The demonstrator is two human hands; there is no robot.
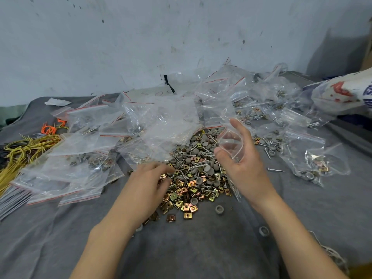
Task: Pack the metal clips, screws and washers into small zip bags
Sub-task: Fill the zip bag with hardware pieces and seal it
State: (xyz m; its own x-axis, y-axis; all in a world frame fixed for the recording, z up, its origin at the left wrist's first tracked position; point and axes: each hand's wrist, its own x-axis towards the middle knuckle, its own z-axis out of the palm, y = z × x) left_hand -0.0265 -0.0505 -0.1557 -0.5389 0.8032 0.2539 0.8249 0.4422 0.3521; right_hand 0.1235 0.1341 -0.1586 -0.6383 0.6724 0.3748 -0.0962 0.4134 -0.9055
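1. A person sits at a surface (181, 248) covered in grey cloth, both bare forearms reaching forward.
2. The right hand (244, 164) is raised, palm turned inward. Its thumb and curled fingers (238, 127) pinch a small clear plastic zip bag (230, 146) with a red seal line. The bag's mouth bulges open towards the other hand, probably so that parts can be dropped straight in.
3. The left hand (149, 180) lies palm down on a loose heap of brass-coloured square metal clips (187, 190). Its fingers are bent with the tips buried among the clips. Whether they already pinch one cannot be told.
4. Just behind the clips, in the same heap, lie round grey washers (201, 150) and thin silver screws (194, 158). All three sorts sit directly between the hands, within easy reach.
5. A drift of empty clear zip bags (161, 121) is piled behind and to the left of the heap, likely as the supply.
6. Filled clear bags (310, 164) holding mixed parts lie to the right, set apart from the loose stock.
7. Bundles of yellow wire (26, 148) rest at the far left, not in use.
8. Judging by this, the bag in hand appears empty and filling is only beginning.
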